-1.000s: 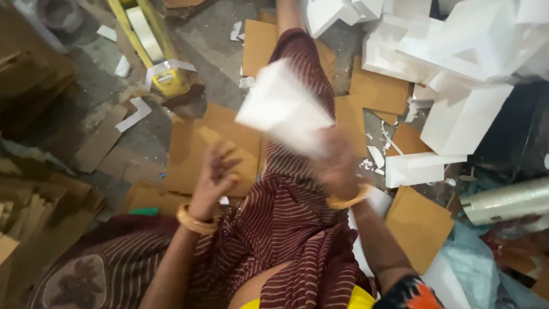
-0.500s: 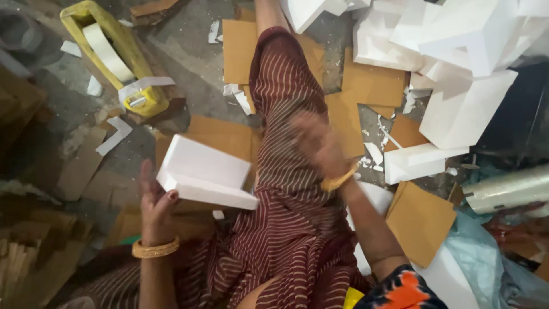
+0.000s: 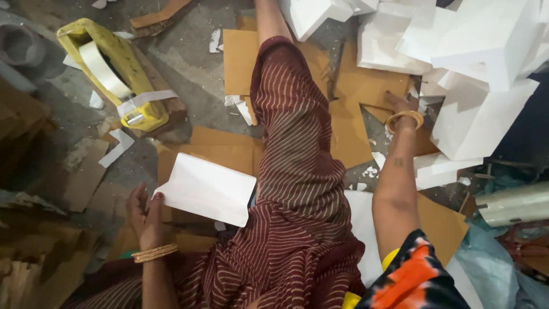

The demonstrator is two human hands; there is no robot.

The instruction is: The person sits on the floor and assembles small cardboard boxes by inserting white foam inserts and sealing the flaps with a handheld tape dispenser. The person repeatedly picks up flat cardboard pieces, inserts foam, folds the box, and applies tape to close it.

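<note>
Left hand (image 3: pixel 146 214) is down at the lower left of the floor (image 3: pixel 183 63), fingers closed on the near corner of a white foam slab (image 3: pixel 209 189), and that slab lies tilted across the brown card sheets (image 3: pixel 223 150) just beside the outstretched leg (image 3: pixel 289 143) in its striped maroon cloth. Gold bangles (image 3: pixel 154 252) sit on that wrist. Over on the other side, the right hand (image 3: pixel 400 104) reaches far out, another bangle (image 3: pixel 404 118) on the wrist, fingers pressed down at the edge of a card piece (image 3: pixel 366 86) right against the pile of white foam blocks (image 3: pixel 486 86) in the upper right; whether that grip is closed on anything I cannot tell, the fingertips are tucked in by the foam. Up at the far left of the floor lies a yellow tape dispenser (image 3: pixel 123 74) with its roll of pale tape, a strip trailing off its end. Scraps of white foam and torn card lie scattered around the leg, and a clear film roll (image 3: pixel 514 203) pokes in at the right edge.
</note>
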